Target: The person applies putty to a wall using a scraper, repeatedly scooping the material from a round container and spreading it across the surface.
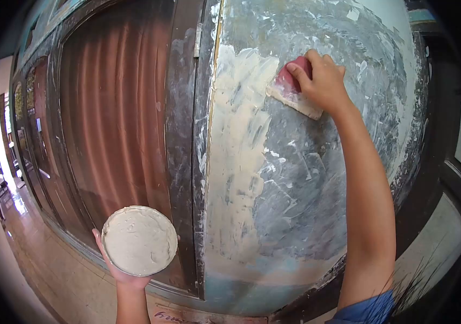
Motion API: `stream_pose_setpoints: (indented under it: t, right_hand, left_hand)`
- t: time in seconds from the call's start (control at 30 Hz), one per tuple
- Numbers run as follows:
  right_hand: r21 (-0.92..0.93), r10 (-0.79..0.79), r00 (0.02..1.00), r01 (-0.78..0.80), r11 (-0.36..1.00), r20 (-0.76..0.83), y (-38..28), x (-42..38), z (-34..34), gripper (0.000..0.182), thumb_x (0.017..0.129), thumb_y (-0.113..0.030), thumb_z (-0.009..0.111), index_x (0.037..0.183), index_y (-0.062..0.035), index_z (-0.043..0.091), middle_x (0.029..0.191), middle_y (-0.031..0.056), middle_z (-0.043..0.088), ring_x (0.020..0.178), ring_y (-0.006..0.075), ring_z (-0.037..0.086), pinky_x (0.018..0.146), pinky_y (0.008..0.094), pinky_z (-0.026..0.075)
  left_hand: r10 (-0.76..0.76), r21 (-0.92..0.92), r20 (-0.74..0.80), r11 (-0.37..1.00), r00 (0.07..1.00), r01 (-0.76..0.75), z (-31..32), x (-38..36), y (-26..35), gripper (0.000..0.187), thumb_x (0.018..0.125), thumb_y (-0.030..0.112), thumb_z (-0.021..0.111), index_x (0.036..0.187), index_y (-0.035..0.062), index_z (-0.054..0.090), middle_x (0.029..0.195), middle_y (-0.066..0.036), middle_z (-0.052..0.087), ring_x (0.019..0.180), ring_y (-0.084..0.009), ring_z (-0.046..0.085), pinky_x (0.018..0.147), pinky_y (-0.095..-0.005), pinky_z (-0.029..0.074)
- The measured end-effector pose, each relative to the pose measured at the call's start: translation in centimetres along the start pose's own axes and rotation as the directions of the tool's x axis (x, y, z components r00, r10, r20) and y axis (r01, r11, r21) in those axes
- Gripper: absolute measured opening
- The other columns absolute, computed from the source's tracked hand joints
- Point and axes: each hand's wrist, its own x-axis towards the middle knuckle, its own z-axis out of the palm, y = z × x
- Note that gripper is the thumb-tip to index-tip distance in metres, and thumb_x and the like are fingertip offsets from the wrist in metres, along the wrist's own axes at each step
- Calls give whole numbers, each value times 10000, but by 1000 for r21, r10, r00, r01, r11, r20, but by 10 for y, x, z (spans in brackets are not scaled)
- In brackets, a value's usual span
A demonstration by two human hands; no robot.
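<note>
My right hand (322, 81) grips a red putty scraper (294, 81) by its upper part. The scraper's wide lower edge is coated with cream putty and lies against or very near the grey wall (306, 200). To its left, a band of cream putty (238, 135) covers the wall beside the door frame. At the lower left, my left hand (128, 278) holds up a round container of cream putty (139, 240) from below. Most of its fingers are hidden under the container.
A dark-framed glass door (117, 113) with a reddish-brown curtain behind it stands left of the wall. Dark framing (436, 135) borders the wall on the right. A shiny tiled floor (41, 232) runs along the left.
</note>
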Motion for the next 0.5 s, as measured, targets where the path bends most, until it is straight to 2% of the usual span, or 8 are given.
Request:
stream_pose_setpoints:
  t: [0.07, 0.17, 0.23, 0.3, 0.4, 0.5]
  right_hand:
    - [158, 93, 995, -86, 984, -39, 7, 5, 2, 473, 995, -527, 649, 1046, -57, 665, 970, 157, 728, 1037, 344, 629, 984, 524, 328]
    - [64, 52, 991, -45, 997, -121, 0, -4, 9, 482, 995, -533, 650, 1036, -53, 659, 986, 161, 724, 1014, 342, 632, 986, 521, 325]
    - [53, 28, 997, -24, 998, -76, 0, -2, 6, 481, 996, -531, 651, 1046, -53, 662, 993, 162, 718, 995, 342, 635, 993, 521, 321]
    - [148, 90, 992, -77, 986, -88, 6, 3, 6, 464, 995, -523, 654, 1046, -61, 665, 968, 160, 715, 978, 342, 637, 983, 514, 326]
    - [121, 112, 985, -96, 988, -134, -1, -2, 9, 453, 991, -515, 663, 1037, -65, 671, 963, 160, 713, 979, 343, 637, 978, 510, 334]
    - [36, 15, 994, -11, 999, -108, 3, -1, 8, 460, 985, -520, 668, 1021, -62, 675, 959, 161, 714, 981, 345, 638, 970, 504, 339]
  left_hand:
    - [-25, -10, -70, 1000, 997, 25, 1, -1, 1, 816, 1005, 796, 363, 1489, 175, 575, 1523, -85, 573, 1364, -361, 559, 1126, -596, 462]
    - [-28, -2, -6, 1000, 1000, 28, -8, 3, 3, 805, 1006, 789, 372, 1487, 178, 576, 1512, -82, 579, 1360, -360, 561, 1123, -597, 463]
    - [-29, -2, -7, 1000, 1000, 29, -8, 4, 8, 797, 1006, 785, 378, 1487, 181, 576, 1508, -80, 581, 1358, -359, 562, 1123, -595, 464]
    - [-27, -6, -6, 1000, 1000, 27, -11, 5, 12, 789, 1006, 781, 384, 1486, 185, 576, 1504, -78, 583, 1356, -358, 563, 1124, -593, 465]
    - [21, 29, 38, 999, 999, -22, -19, 9, 18, 778, 1004, 778, 393, 1479, 190, 580, 1502, -72, 584, 1354, -358, 564, 1122, -598, 465]
    - [51, 19, -53, 999, 997, -50, -20, 7, 22, 772, 1002, 776, 399, 1474, 194, 583, 1502, -66, 583, 1350, -354, 566, 1121, -600, 466]
